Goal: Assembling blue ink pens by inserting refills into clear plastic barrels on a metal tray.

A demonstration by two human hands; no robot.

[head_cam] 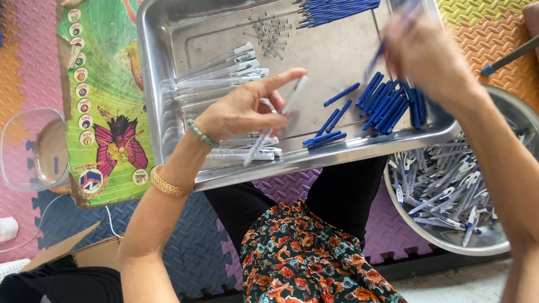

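Note:
My left hand (241,109) hovers over a steel tray (154,84) and holds a clear pen barrel (278,120) between thumb and fingers, tilted with its tip toward me. More clear barrels (219,70) lie in a row at the tray's left. My right hand (424,53), blurred by motion, is raised over the tray's right side and grips a thin blue refill (377,56). Below it lies a pile of short blue pen parts (387,104). A bundle of blue refills (337,10) and a heap of tiny springs (269,33) sit at the tray's far side.
A round metal bowl (449,238) at the right holds several finished pens. A clear plastic tub (28,148) and a green printed board (104,101) lie to the left on foam mats. A cardboard box (84,252) sits near my left elbow. My lap is under the tray.

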